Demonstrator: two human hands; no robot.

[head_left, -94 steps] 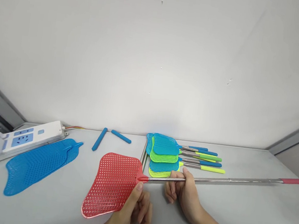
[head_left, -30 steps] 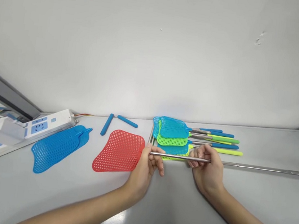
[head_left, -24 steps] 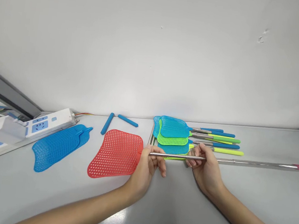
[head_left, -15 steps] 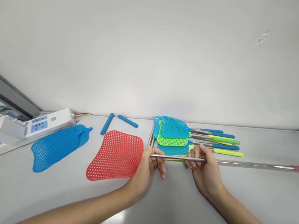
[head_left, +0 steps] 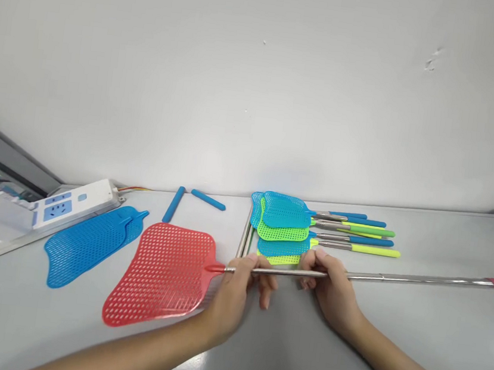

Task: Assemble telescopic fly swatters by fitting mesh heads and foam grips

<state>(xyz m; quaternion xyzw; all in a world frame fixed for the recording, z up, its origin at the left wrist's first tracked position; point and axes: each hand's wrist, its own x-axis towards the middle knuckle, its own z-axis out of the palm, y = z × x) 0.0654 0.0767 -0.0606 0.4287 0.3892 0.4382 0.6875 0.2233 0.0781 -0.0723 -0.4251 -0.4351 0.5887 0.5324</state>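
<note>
Both hands hold a red fly swatter (head_left: 168,277) with a long metal telescopic rod, stretched out sideways across the table. My left hand (head_left: 236,295) is closed on the rod just right of the red mesh head. Farther along the rod, my right hand (head_left: 333,286) is closed around it too. The swatter's red grip reaches the right edge of the view. Behind my hands lies a pile of shorter swatters with blue and green heads (head_left: 288,214) and blue, green and yellow handles (head_left: 374,250).
Blue swatter heads (head_left: 91,244) lie stacked at the left, beside a white power strip (head_left: 78,203) with plugs. Two loose blue grips (head_left: 174,205) rest near the wall. Thin metal rods (head_left: 246,239) lie left of the pile. A white wall (head_left: 250,89) closes off the back.
The red swatter has shifted left and nearer to me, so its neck now shows beyond my left hand. Both hands have come slightly nearer and remain closed on the rod.
</note>
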